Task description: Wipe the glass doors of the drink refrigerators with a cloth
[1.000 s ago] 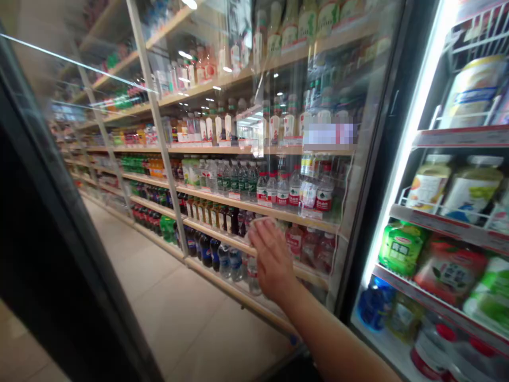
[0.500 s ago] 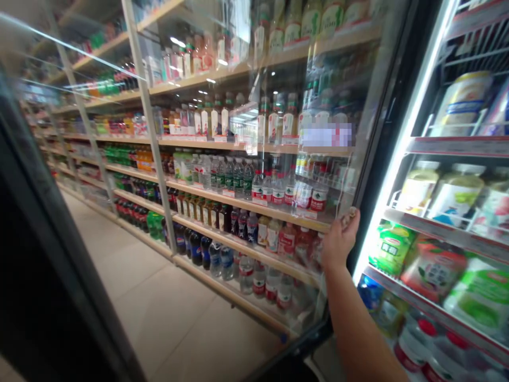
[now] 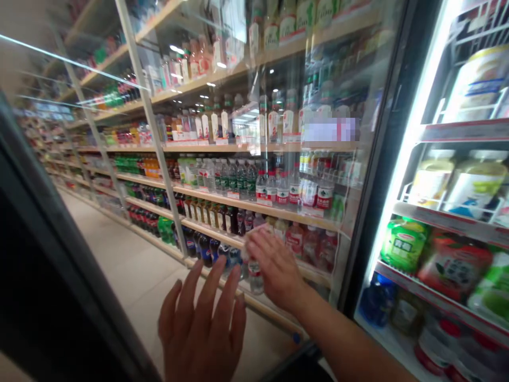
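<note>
My right hand (image 3: 276, 268) lies against the glass door (image 3: 274, 79), its fingers pressed over a pale, pinkish-white cloth (image 3: 256, 233) that shows only along their edge. Lower and to the left, my left hand (image 3: 204, 323) is raised in front of the same glass. Its fingers are stretched out and slightly apart, and nothing is in it. Whether the left fingertips touch the pane I cannot tell. The dark door frame (image 3: 371, 159) stands to the right of both hands.
On the right, a lit fridge holds bottles and a green pouch (image 3: 403, 244) on wire shelves. Through the glass, wooden shelves (image 3: 254, 199) carry rows of drink bottles. A dark frame edge (image 3: 51, 254) slants along the left, with pale floor tiles (image 3: 139, 302) beyond it.
My right hand has moved from the door's right edge leftward and slightly down across the pane. My left hand has come into view from below. The view has shifted slightly.
</note>
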A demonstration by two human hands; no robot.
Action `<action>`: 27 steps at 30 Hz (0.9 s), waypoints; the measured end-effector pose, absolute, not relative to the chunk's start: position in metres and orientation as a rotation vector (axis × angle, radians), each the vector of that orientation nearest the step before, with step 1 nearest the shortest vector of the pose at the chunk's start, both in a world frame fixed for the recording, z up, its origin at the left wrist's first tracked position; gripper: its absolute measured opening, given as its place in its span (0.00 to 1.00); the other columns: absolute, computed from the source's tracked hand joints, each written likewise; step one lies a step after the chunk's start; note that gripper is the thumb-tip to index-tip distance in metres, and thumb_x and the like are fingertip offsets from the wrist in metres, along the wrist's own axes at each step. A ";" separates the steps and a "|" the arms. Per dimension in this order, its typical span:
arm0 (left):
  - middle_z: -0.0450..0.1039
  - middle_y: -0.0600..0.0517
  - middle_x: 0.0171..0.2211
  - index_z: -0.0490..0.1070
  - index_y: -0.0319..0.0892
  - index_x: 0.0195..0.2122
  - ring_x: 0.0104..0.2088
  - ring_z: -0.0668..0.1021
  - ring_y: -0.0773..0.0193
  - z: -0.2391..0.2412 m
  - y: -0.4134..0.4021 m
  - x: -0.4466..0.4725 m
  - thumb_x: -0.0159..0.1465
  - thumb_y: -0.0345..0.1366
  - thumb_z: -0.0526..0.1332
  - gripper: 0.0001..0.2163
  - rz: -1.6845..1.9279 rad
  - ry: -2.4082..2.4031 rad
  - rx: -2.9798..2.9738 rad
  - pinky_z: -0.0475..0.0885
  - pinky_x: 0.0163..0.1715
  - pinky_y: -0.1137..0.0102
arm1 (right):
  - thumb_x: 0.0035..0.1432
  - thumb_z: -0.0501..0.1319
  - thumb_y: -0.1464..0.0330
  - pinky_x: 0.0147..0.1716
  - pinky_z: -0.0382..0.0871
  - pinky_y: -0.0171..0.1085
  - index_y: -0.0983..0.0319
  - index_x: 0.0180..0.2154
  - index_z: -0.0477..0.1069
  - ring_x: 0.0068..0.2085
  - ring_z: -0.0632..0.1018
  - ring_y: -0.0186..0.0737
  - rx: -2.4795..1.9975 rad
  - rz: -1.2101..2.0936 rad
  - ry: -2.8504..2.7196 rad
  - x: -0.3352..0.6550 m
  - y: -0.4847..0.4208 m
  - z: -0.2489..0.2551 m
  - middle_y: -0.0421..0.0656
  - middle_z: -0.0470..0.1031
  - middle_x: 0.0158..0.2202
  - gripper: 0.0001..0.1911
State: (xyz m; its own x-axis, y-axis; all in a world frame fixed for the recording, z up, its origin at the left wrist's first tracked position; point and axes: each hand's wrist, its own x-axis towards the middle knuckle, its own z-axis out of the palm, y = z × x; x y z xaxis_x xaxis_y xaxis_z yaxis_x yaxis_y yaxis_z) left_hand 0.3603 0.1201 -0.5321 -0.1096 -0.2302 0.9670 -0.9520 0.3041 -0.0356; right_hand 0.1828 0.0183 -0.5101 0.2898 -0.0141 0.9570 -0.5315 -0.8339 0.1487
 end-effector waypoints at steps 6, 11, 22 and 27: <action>0.65 0.40 0.64 0.54 0.40 0.71 0.73 0.49 0.51 -0.559 0.078 0.368 0.68 0.37 0.62 0.31 1.318 -1.472 1.276 0.43 0.71 0.50 | 0.68 0.56 0.73 0.67 0.61 0.61 0.53 0.66 0.62 0.69 0.64 0.51 1.505 2.168 -0.956 0.156 0.002 -0.495 0.46 0.62 0.69 0.27; 0.63 0.43 0.66 0.58 0.43 0.69 0.73 0.50 0.50 -0.565 0.074 0.380 0.67 0.38 0.63 0.30 1.351 -1.487 1.243 0.43 0.71 0.51 | 0.68 0.52 0.77 0.67 0.65 0.47 0.56 0.70 0.54 0.69 0.64 0.42 2.062 1.613 -0.457 0.185 0.017 -0.520 0.43 0.66 0.67 0.32; 0.55 0.38 0.69 0.54 0.33 0.70 0.72 0.51 0.46 -0.561 0.075 0.378 0.67 0.37 0.62 0.32 1.460 -1.468 1.248 0.43 0.72 0.51 | 0.68 0.50 0.78 0.72 0.54 0.50 0.56 0.70 0.53 0.73 0.55 0.41 2.085 1.683 -0.553 0.200 0.025 -0.480 0.43 0.59 0.70 0.32; 0.54 0.35 0.69 0.50 0.27 0.70 0.72 0.51 0.45 -0.561 0.077 0.380 0.70 0.37 0.56 0.31 1.422 -1.502 1.209 0.43 0.72 0.50 | 0.68 0.52 0.77 0.70 0.56 0.38 0.61 0.60 0.70 0.68 0.66 0.33 2.399 1.360 -0.216 0.184 0.032 -0.549 0.40 0.76 0.59 0.22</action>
